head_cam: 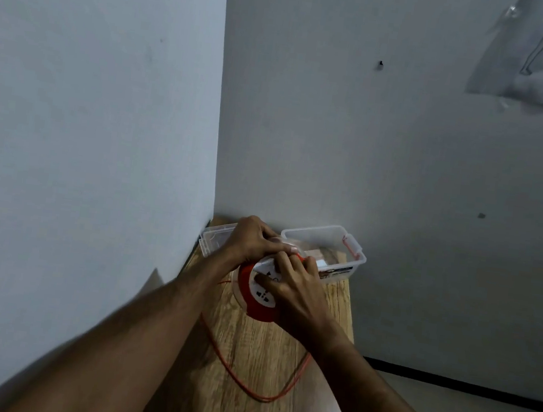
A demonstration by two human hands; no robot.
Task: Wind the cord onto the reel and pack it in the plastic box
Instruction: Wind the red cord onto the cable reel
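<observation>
Winding is the job in hand, and both hands are on the reel (261, 295) right now — it sits tilted up off the wooden table (279, 354), its white socket face turned toward the person, orange rim round the edge. The left hand (252, 241) is clamped over the top of the reel, fingers curled across its far edge; the right hand (293, 294) lies over the face, fingers pressed on the white disc, closed on it as if to turn it. Exactly what those fingertips grip I can't tell — a knob or the disc itself.

What matters next: the loose cord (242, 378) trails away from the reel toward the person, leaving the reel's lower left side, running down the table and looping back under the right forearm. So the slack lies near-side, long axis along the table's length, and by my reckoning plenty is left to take in.

The plastic box (354, 255) stands just beyond the hands, against the wall — clear, thin-walled, open on top, with a red clip at its right end. Its lid (213, 238) looks to be lying just left of it. The right hand is nearer the box. The cord is thin, smooth and springy-looking; it could kink at that loop.
</observation>
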